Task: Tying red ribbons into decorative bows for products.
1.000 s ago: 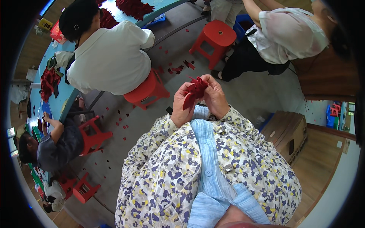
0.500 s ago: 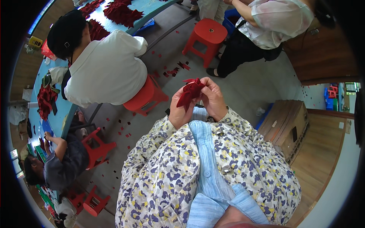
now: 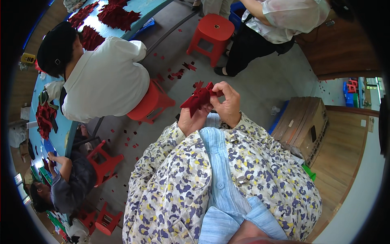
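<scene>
A dark red ribbon bow point(image 3: 198, 99) with pointed ends is up in front of my chest, between both hands. From below, my left hand point(image 3: 191, 121) holds it, with the fingers mostly hidden behind the cloth. At the bow's right edge, the thumb and bent forefinger of my right hand point(image 3: 228, 104) pinch a bit of the red cloth. Both forearms are in patterned sleeves, drawn in close to my body.
A seated co-worker point(image 3: 107, 79) in white is at the blue table point(image 3: 69, 129), which bears piles of red bows point(image 3: 118, 17). A red stool point(image 3: 211, 34) stands ahead, near another person point(image 3: 260, 44). Red scraps litter the floor. Cardboard boxes point(image 3: 300, 126) stand right.
My right hand has risen slightly and shifted right along the bow, its forefinger now bent higher. The bow has tilted and moved a little left with my left hand. The view has shifted slightly.
</scene>
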The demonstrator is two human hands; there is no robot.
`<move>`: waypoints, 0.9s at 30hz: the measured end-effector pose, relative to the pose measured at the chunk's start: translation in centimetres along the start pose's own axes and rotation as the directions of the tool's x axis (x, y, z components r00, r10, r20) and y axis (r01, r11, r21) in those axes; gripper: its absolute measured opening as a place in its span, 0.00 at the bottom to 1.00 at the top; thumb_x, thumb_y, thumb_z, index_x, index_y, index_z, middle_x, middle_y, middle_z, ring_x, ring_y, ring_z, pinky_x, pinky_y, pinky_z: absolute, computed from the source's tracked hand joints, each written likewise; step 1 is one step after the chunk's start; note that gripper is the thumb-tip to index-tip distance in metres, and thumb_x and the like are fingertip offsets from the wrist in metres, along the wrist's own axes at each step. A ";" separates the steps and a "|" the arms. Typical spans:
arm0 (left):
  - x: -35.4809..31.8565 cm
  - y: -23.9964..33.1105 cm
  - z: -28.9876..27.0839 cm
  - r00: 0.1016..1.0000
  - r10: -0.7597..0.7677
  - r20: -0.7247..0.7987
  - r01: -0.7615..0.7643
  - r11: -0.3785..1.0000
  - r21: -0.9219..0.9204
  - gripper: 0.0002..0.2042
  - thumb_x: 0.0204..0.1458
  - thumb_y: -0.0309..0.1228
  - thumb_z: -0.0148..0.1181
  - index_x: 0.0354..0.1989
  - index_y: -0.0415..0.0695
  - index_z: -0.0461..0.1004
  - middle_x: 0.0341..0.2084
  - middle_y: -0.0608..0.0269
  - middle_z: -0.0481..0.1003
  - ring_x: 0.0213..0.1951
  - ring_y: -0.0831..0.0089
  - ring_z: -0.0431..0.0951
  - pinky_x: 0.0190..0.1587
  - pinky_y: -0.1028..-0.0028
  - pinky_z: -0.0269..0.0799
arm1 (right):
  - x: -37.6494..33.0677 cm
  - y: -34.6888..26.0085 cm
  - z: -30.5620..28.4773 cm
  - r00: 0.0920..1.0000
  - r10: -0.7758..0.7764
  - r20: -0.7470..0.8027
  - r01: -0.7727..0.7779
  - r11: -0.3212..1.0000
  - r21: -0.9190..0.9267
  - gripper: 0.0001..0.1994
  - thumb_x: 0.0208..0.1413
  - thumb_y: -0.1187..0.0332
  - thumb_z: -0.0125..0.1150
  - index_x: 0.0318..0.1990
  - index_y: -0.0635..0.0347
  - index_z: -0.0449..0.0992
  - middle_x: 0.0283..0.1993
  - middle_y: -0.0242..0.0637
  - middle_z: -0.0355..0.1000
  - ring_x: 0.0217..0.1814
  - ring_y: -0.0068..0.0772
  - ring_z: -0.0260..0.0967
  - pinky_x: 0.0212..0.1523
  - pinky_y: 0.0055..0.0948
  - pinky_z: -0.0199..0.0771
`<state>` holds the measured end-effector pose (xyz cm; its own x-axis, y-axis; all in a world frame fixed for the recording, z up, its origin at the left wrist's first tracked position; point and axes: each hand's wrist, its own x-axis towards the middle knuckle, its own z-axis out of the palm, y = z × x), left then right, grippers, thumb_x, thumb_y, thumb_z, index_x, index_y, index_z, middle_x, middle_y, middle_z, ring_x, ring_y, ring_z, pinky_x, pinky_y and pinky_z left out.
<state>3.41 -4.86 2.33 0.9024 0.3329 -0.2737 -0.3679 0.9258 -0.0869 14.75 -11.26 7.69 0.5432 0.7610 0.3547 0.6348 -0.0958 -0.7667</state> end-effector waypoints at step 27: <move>1.9 0.6 0.2 0.974 -0.213 0.075 0.191 0.955 0.229 0.09 0.57 0.27 0.48 0.43 0.40 0.69 0.30 0.63 0.71 0.29 0.78 0.67 0.31 0.77 0.64 | -0.3 0.7 -1.3 0.941 0.332 0.067 -0.335 0.941 0.043 0.06 0.46 0.77 0.58 0.32 0.61 0.68 0.27 0.29 0.66 0.29 0.21 0.67 0.29 0.24 0.68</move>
<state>4.96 -3.61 1.94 0.9742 0.1411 -0.1761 -0.1279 0.9882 0.0844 15.72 -12.35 7.75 0.6852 0.7271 0.0436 0.3918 -0.3174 -0.8636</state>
